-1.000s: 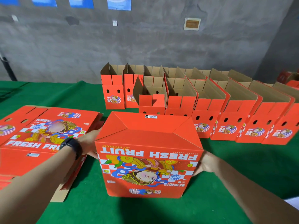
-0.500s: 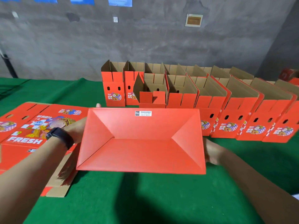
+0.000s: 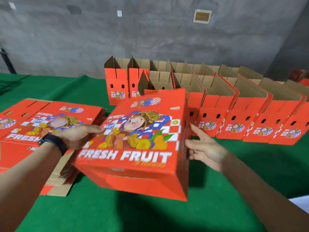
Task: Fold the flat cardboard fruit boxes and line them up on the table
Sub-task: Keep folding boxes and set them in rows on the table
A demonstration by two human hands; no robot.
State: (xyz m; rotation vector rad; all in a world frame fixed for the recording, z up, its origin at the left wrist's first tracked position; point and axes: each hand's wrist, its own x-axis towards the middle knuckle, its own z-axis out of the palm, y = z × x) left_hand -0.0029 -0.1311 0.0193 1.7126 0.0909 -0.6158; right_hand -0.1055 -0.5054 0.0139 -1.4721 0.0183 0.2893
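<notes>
I hold a folded red fruit box between my hands, just above the green table. It is tilted, with the printed "FRESH FRUIT" face turned up toward me. My left hand, with a black band on its wrist, presses straight fingers against the box's left side. My right hand touches the right side with its fingers spread and straight. A stack of flat red boxes lies under and beside my left forearm. Behind, folded open-topped boxes stand in a line.
The line of folded boxes runs from the table's middle back to the far right edge. A grey wall rises behind the table. A white object shows at the lower right. Green cloth lies bare in front of me.
The box has been turned over: first its bottom faced up, then the bottom faced me, and now the printed side faces up. Both hands stayed at its sides.
</notes>
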